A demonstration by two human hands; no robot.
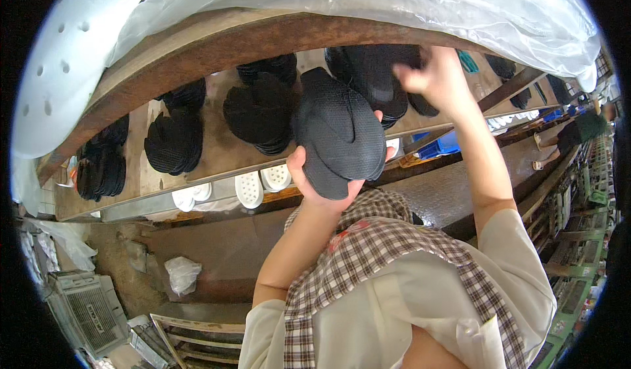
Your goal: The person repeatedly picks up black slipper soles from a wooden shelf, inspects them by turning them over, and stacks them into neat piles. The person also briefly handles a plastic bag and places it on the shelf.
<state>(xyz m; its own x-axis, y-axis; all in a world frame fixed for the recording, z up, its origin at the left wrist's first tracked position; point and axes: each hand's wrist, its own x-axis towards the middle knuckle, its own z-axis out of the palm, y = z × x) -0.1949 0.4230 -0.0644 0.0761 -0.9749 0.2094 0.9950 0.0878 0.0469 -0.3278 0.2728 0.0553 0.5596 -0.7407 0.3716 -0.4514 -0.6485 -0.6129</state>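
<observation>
My left hand [330, 195] grips a stack of black textured shoe soles [342, 129] from below, its thumb on one side and fingertips showing on the other. The stack is tilted up in front of the wooden shelf. Beside it, my right hand [439, 80] is raised over a pile of black soles [378, 73] on the shelf. The right thumb sticks out apart from the palm; motion blurs the hand, and the other fingers show only in part. Nothing can be seen in it. More piles of black soles [259, 113] stand along the shelf to the left.
A wooden beam [263, 37] and clear plastic sheeting [368, 1] hang over the shelf [213, 142]. White perforated soles [249, 190] lie on a lower level. A blue bin [439, 147] stands right. Another person [578, 132] is far right; a plastic bag [182, 275] lies on the floor.
</observation>
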